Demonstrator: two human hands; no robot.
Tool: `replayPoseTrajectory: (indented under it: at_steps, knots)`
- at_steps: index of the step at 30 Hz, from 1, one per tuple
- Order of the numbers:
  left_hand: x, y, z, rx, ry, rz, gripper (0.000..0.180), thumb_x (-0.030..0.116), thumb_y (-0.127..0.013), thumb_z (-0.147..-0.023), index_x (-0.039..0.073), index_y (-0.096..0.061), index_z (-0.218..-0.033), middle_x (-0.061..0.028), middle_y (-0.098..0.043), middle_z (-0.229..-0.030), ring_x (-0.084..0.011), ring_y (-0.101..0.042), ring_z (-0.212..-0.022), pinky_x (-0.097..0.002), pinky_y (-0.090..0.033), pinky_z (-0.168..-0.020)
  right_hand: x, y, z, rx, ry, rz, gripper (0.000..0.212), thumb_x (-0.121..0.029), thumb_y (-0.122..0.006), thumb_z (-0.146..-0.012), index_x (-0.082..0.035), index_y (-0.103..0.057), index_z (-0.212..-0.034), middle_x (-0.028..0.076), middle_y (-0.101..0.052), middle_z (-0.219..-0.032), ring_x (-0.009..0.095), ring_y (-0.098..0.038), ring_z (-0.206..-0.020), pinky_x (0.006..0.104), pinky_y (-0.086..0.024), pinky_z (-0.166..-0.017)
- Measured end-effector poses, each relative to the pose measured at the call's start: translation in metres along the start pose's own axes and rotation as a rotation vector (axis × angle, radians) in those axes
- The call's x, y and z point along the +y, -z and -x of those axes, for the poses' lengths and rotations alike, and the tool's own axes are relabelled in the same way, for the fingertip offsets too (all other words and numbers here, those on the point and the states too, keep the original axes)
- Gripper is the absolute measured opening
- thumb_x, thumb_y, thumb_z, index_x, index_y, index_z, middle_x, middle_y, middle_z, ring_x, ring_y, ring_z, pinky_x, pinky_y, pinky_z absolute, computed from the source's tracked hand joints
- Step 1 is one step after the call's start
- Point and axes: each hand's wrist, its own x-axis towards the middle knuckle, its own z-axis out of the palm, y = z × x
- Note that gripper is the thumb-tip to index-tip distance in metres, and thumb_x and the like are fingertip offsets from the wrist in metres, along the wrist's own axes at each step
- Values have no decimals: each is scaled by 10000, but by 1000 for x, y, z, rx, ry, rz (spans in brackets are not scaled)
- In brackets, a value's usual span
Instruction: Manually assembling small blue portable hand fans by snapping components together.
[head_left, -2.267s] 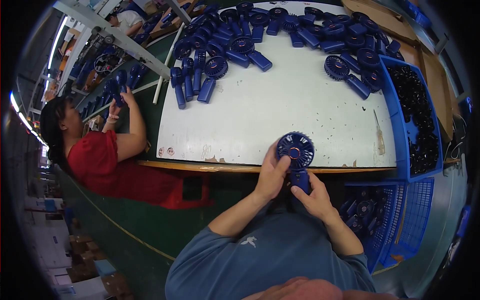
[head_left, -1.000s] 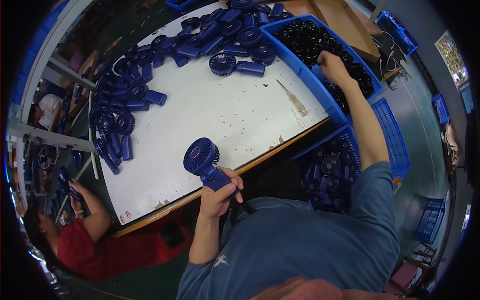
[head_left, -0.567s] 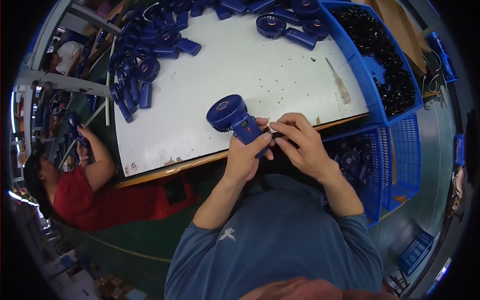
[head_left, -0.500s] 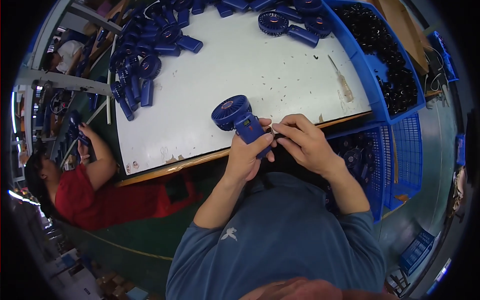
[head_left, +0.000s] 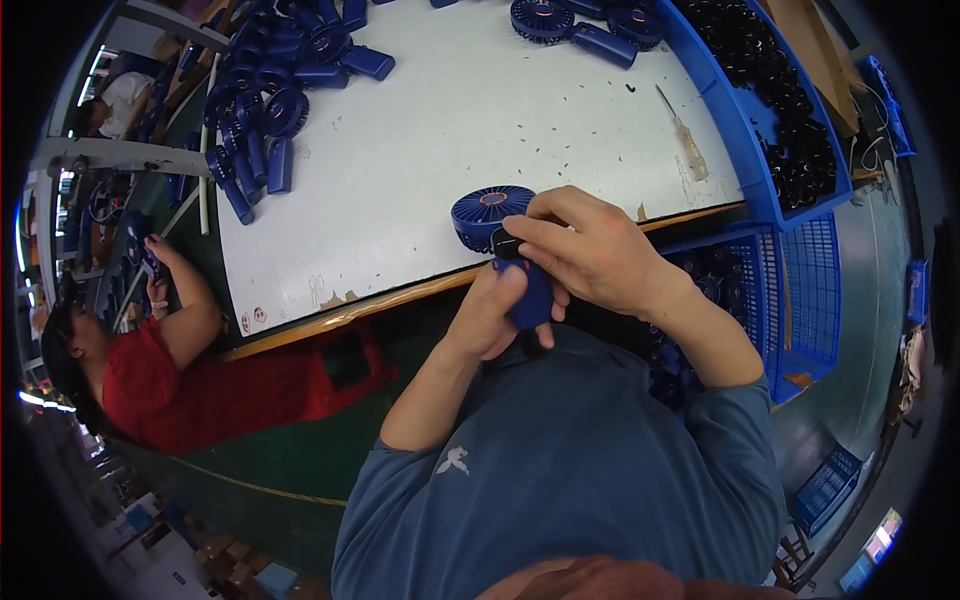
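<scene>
Your left hand (head_left: 490, 308) curls round the handle of one fan (head_left: 492, 204), its head above the table's (head_left: 420, 170) near edge. Your right hand (head_left: 605, 255) pinches a black piece (head_left: 506, 243) at the neck; whether it is seated, I cannot tell. Many black parts (head_left: 808, 150) remain in the tray (head_left: 712, 115); farther off, whether the heaped fans (head_left: 325, 55) are finished is unclear.

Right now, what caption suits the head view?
Left fingers hold a blue fan, right fingers a black part at its neck.
</scene>
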Motion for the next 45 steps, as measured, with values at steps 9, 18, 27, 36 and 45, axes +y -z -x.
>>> replayPoseTrajectory:
  at_steps: [9,18,27,36,45]
  knots:
    - [-13,-29,-22,380,-120,183,543,508,-350,-1008,66,-515,-1276,-114,-574,-1264,-220,-560,-1180,-373,-427,-1036,-24,-2,16,-52,-172,101,583,-151,-771,-722,-27,-573,-1257,179,-543,-1131,331,-537,-1066,397,-505,-839]
    - [18,-39,-22,50,-483,-1325,897,370,-621,-927,-82,-108,-1508,-327,-169,-1541,-494,-213,-1426,-471,-210,-1165,5,-35,73,71,-654,-1523,525,-198,-681,-802,36,-511,-1240,76,-588,-950,143,-570,-876,302,-474,-790]
    - [-25,-33,-10,39,29,-442,556,52,-619,-941,-28,-369,-1431,-109,-481,-1329,-179,-508,-1216,-297,-429,-1000,19,-19,110,346,-419,-1443,664,-350,-689,-879,45,-464,-1363,168,-632,-1168,278,-603,-1131,408,-437,-1021]
    - [136,109,-49,823,-627,-1847,586,290,-692,-870,-39,-508,-1318,-282,-504,-1338,-419,-445,-1286,-459,-350,-1092,56,31,276,1163,-809,-878,475,-255,-592,-919,46,-511,-1278,129,-631,-953,210,-614,-922,344,-497,-874]
    - [234,208,-22,1328,-280,-2146,684,381,-668,-855,-35,-468,-1360,-217,-538,-1338,-393,-481,-1254,-510,-403,-1025,153,-78,608,713,-1810,54,274,-231,-700,-797,23,-665,-895,98,-666,-783,214,-629,-741,367,-493,-643]
